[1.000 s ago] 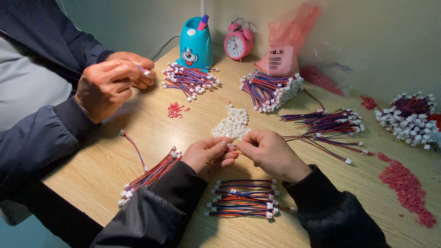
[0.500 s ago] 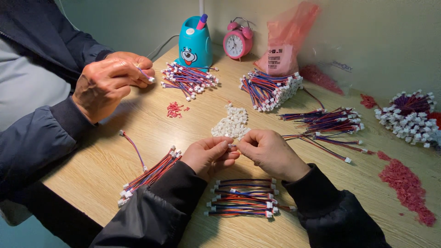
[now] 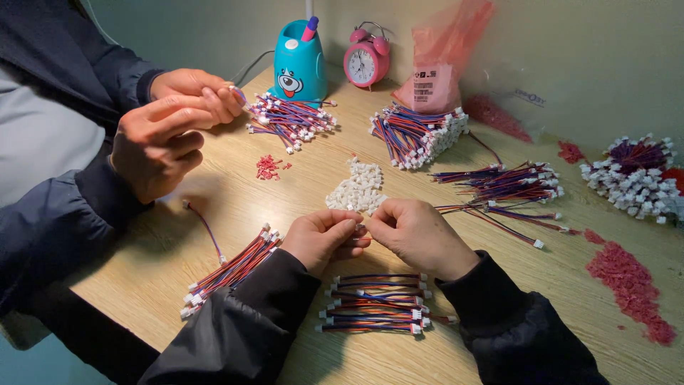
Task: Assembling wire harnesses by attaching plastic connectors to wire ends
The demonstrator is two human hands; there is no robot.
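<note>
Scarcely shifted since earlier, left hand [image 3: 324, 239] and right hand [image 3: 417, 235] pinch a thin red-and-blue wire lead [image 3: 361, 229] above the wooden table [image 3: 214, 214], near the small white plastic connectors [image 3: 358, 189].

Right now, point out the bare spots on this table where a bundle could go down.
Bare wood lies between the small red connector pile and the wire bundle at the near left. Another patch sits right of the bundle under the hands, before the red scatter. The far side is crowded: white connector pile, wire heaps, clock.
</note>
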